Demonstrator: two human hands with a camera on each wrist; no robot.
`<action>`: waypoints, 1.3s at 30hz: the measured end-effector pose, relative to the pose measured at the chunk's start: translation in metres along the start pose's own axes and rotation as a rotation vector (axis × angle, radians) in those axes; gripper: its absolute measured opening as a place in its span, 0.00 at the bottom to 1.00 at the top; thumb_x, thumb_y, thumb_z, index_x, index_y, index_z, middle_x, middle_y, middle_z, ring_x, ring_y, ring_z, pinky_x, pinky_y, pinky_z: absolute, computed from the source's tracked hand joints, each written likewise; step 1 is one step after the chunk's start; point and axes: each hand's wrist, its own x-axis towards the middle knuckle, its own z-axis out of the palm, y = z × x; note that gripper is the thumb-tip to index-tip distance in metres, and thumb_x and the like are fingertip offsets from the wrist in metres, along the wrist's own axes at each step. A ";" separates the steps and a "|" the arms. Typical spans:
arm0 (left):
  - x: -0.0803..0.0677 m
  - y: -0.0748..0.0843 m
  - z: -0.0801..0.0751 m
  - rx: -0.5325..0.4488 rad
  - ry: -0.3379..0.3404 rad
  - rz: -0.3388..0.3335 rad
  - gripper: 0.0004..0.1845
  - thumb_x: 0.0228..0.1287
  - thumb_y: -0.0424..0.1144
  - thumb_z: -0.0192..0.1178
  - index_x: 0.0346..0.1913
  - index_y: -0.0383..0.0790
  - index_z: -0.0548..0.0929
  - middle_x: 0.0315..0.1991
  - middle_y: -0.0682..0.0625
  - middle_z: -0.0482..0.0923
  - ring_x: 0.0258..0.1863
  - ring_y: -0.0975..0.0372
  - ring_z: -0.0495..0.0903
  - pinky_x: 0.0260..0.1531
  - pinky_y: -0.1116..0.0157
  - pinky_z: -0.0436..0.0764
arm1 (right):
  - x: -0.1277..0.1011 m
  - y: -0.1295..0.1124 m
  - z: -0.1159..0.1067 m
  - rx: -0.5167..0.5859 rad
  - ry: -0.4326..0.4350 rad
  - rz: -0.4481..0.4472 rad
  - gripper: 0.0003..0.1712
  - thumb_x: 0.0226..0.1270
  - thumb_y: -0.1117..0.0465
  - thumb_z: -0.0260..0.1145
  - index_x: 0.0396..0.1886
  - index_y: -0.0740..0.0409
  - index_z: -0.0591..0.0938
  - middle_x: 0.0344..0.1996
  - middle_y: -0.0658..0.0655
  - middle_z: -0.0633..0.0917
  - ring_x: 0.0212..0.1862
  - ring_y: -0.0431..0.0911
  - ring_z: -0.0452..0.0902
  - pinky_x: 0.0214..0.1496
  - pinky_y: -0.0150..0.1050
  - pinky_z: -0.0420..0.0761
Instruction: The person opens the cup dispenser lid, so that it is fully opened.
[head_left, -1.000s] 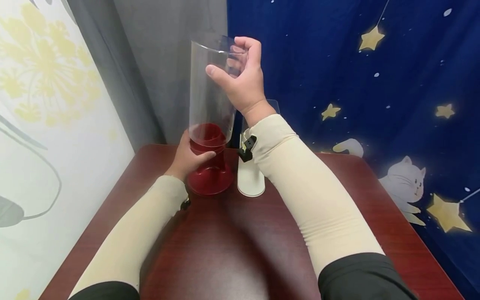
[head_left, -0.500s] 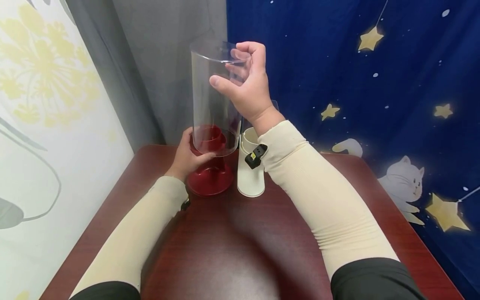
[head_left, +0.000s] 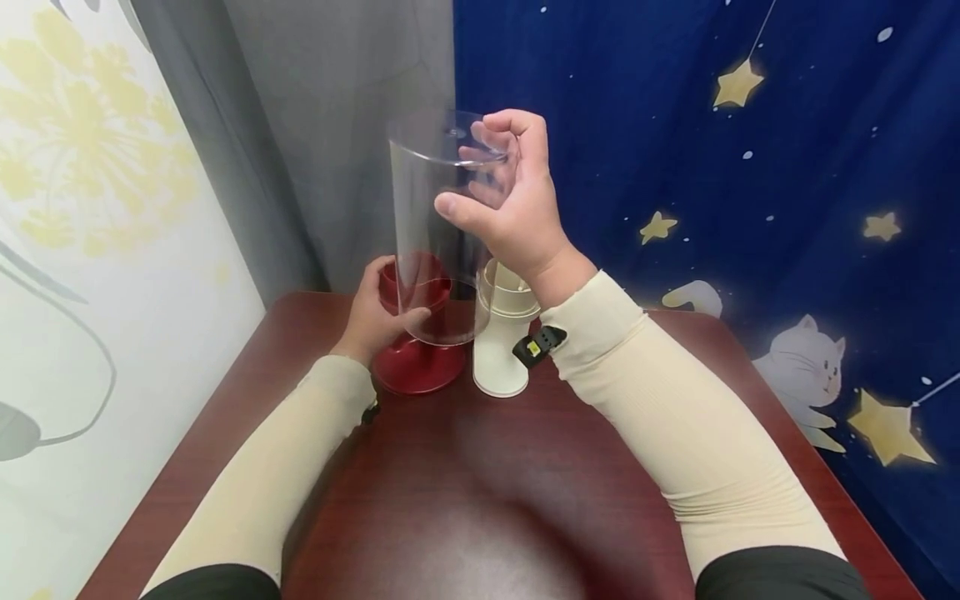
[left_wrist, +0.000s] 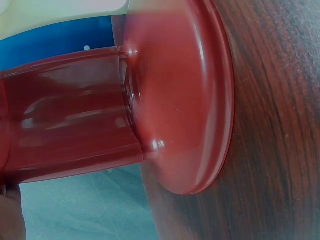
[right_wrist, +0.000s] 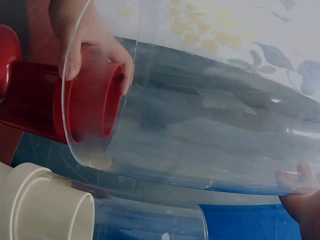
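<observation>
Head view: my right hand grips the clear tube near its top, thumb and fingers curled round it, the tube standing slightly aslant in the upper middle of the frame. My left hand, left of centre, wraps the upper end of the red stand on the table. Just right stands the white stand. Whether the tube touches either stand, I cannot tell.
</observation>
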 end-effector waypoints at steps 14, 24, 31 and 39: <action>-0.004 -0.001 0.002 -0.026 0.028 -0.029 0.55 0.50 0.55 0.83 0.77 0.74 0.58 0.73 0.57 0.68 0.70 0.56 0.70 0.59 0.48 0.85 | -0.034 0.000 -0.019 -0.006 -0.013 -0.010 0.62 0.38 0.26 0.85 0.63 0.53 0.63 0.68 0.61 0.74 0.68 0.55 0.77 0.72 0.56 0.77; -0.003 -0.002 0.001 -0.037 0.046 0.014 0.53 0.53 0.49 0.83 0.77 0.71 0.60 0.73 0.58 0.67 0.71 0.56 0.69 0.59 0.48 0.85 | -0.057 0.005 -0.036 0.000 0.017 -0.012 0.64 0.35 0.26 0.86 0.63 0.53 0.62 0.69 0.67 0.72 0.67 0.57 0.77 0.69 0.50 0.81; 0.001 -0.003 0.004 -0.057 0.046 0.056 0.51 0.54 0.45 0.82 0.77 0.64 0.61 0.74 0.54 0.68 0.70 0.55 0.69 0.60 0.45 0.84 | -0.076 0.014 -0.051 0.038 0.017 -0.023 0.60 0.40 0.31 0.87 0.63 0.54 0.64 0.68 0.66 0.72 0.68 0.66 0.74 0.68 0.46 0.82; 0.003 -0.006 0.007 -0.059 0.054 0.081 0.51 0.54 0.43 0.82 0.77 0.60 0.62 0.74 0.53 0.68 0.70 0.55 0.70 0.61 0.44 0.83 | -0.094 0.028 -0.074 0.038 0.049 -0.032 0.55 0.43 0.38 0.89 0.62 0.50 0.65 0.68 0.61 0.74 0.70 0.69 0.71 0.70 0.46 0.80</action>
